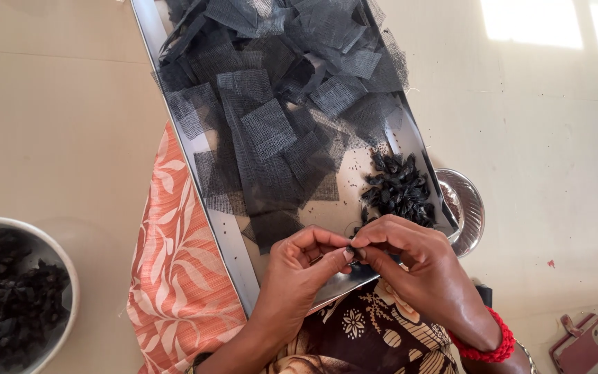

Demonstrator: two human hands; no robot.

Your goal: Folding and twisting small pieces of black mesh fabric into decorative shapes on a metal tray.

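A steel bowl (64, 266) heaped with small black bundles sits at the lower left on the pale tiled floor (555, 138). An orange leaf-print cloth (174, 263) lies beside it. A red phone case (583, 343) rests at lower right.

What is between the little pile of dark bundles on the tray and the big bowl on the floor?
In the head view, black mesh squares on the metal tray, then orange leaf-print cloth, lie between dark bundles and bowl.

Red beaded bracelet (487, 344), patterned floral garment (368, 332).
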